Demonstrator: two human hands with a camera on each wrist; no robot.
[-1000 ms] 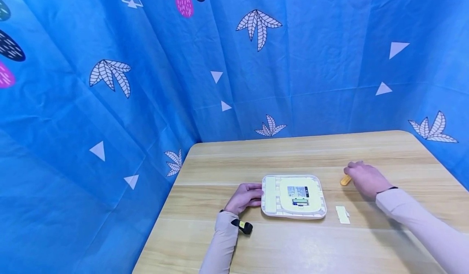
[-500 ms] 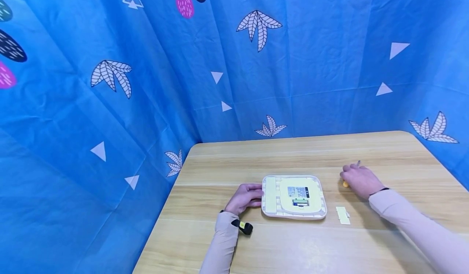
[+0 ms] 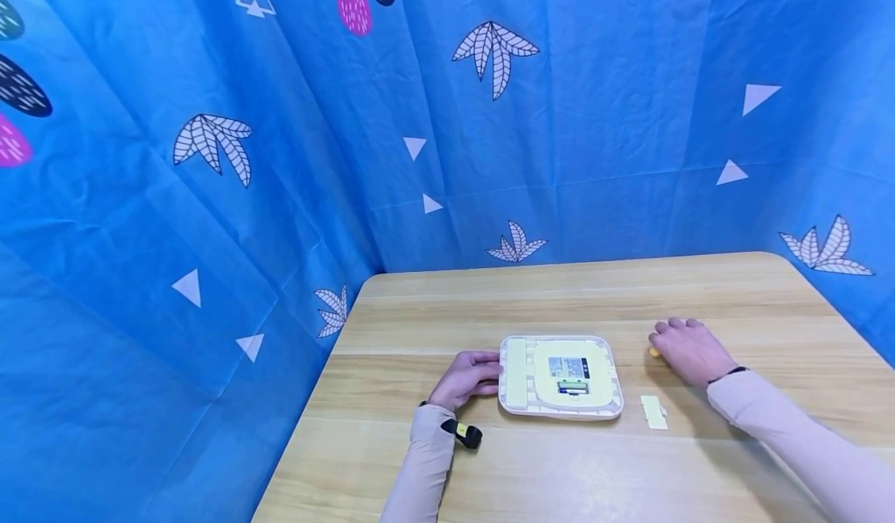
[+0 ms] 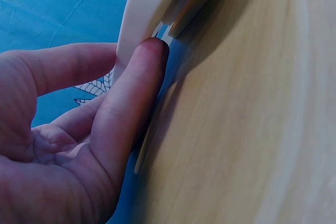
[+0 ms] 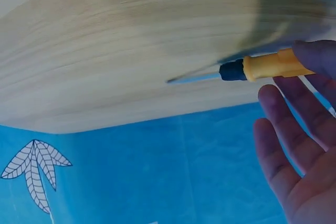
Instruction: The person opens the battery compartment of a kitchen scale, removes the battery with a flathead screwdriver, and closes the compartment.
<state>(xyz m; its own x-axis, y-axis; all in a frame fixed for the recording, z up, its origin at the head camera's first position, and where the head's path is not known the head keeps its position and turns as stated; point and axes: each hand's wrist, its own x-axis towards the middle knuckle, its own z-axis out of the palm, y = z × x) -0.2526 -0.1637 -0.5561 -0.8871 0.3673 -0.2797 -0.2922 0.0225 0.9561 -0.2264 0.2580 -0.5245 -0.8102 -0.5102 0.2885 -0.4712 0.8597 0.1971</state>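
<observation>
A white device [image 3: 594,344] with rounded corners lies underside up on the table, a label and an uncovered battery compartment [image 3: 574,386] with a green battery showing. My left hand [image 3: 467,379] pinches its left edge; in the left wrist view, thumb and forefinger sit on either side of the white rim [image 4: 142,19]. To the right, my right hand [image 3: 692,350] holds a screwdriver [image 5: 275,65] by its yellow handle, between thumb and fingers. Its thin shaft points away from the hand, close to the tabletop; the other fingers are spread loosely. From the head view only a bit of handle shows.
A small pale battery cover [image 3: 654,413] lies on the wooden table [image 3: 545,476], between the device and my right forearm. Blue patterned curtains [image 3: 601,142] stand behind the table and along its left side. A black strap [image 3: 463,433] with a yellow mark hangs at my left wrist.
My right hand has shifted slightly left and turned; the screwdriver's handle, plainer to see earlier, is now mostly hidden beneath it. The left hand and the device stay in place.
</observation>
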